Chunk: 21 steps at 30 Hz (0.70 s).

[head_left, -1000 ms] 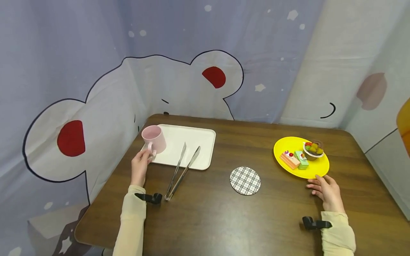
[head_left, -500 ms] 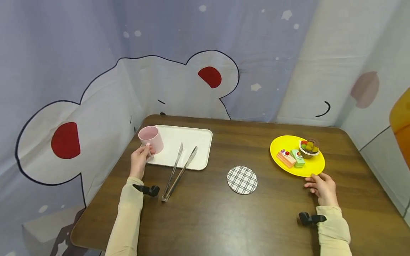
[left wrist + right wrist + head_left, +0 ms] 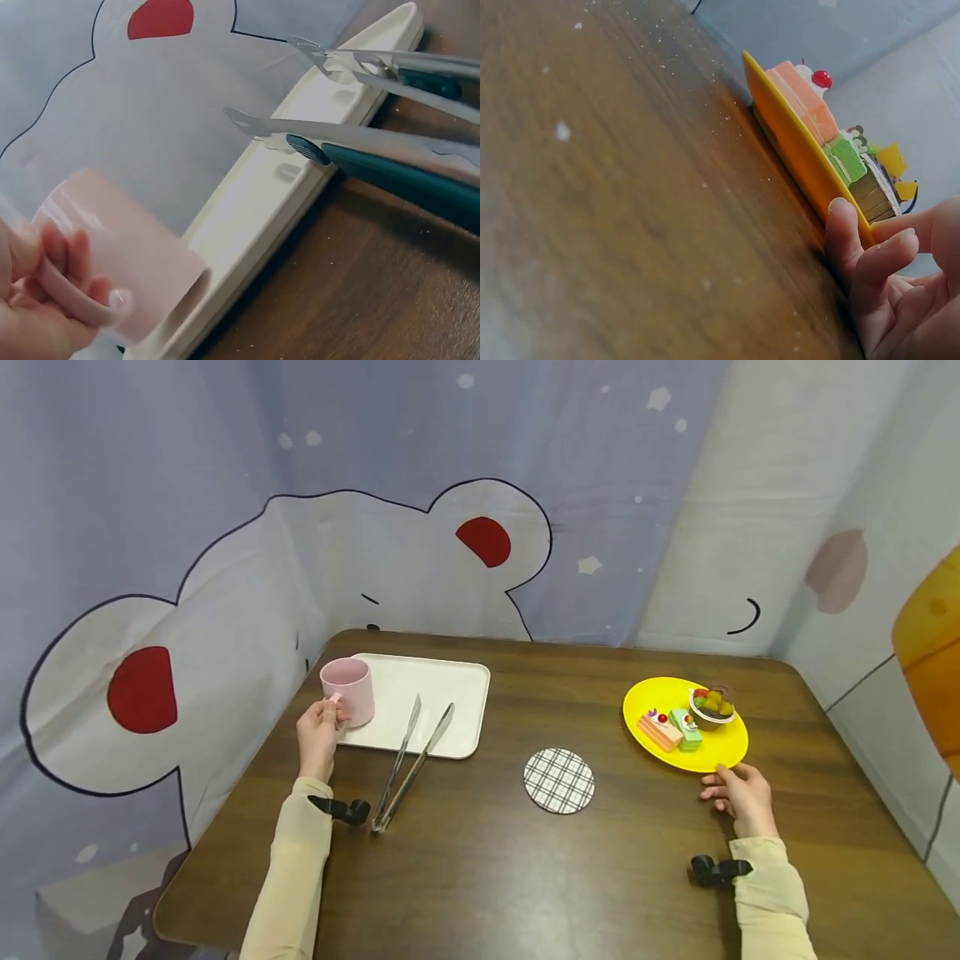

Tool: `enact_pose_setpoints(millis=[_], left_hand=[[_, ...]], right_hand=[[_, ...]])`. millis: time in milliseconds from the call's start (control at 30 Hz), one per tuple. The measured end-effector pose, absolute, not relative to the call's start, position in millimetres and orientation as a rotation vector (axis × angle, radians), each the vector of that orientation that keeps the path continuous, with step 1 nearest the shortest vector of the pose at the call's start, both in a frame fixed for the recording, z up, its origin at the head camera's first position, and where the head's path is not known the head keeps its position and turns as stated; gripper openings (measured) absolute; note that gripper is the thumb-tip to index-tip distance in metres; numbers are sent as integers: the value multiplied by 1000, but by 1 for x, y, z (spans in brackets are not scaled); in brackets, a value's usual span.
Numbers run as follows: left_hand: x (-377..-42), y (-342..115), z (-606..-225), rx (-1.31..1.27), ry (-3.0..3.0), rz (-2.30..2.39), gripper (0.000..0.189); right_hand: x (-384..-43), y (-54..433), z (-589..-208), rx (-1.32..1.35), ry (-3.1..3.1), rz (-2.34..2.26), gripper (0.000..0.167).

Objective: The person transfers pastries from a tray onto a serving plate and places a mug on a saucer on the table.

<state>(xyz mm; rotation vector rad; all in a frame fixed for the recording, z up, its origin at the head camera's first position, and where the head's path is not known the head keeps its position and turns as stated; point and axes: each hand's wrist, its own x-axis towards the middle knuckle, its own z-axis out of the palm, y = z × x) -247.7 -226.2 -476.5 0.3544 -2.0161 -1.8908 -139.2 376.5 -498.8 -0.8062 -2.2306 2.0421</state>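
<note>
In the head view, my left hand [image 3: 318,739] grips the handle of a pink mug [image 3: 357,690]. The mug stands at the left end of a white rectangular tray [image 3: 468,681]; the left wrist view shows fingers curled through its handle [image 3: 75,296]. At the right, my right hand [image 3: 742,795] pinches the near rim of a yellow oval plate [image 3: 643,697], thumb above and fingers at the underside. On the plate sit an orange cake slice [image 3: 660,732], a green cake piece [image 3: 686,731] and a dessert cup topped with fruit [image 3: 710,710].
Metal tongs [image 3: 408,777] with teal grips lie spread, their tips over the tray's near edge. A round plaid coaster [image 3: 558,781] lies mid-table, between tray and plate. Printed curtains [image 3: 600,510] stand behind the brown table [image 3: 525,877].
My left fingers have moved up from beside the handle and now grip it. My right hand stays at the plate's rim. The head view has turned slightly right, so everything appears further left.
</note>
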Motion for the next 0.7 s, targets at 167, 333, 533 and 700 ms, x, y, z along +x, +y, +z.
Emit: enact_pose_setpoints(millis=[167,333,533,700], left_hand=[[-243,-221,-463,274,-1943,-1923,21],[-239,-209,-448,134,-1890,-1947,24],[-233,-193,-431,83,-1755,-2032,24],[-226,-181,-419,21,-1666,-2094,26]], right_hand=[[-139,377,-500,-799,-2252,2041,52],[-138,377,-499,-813,-2261,2021,59],[-137,378,-499,-827,-2298,2018,65],[-138,378,-498,-788,-2325,2007,64]])
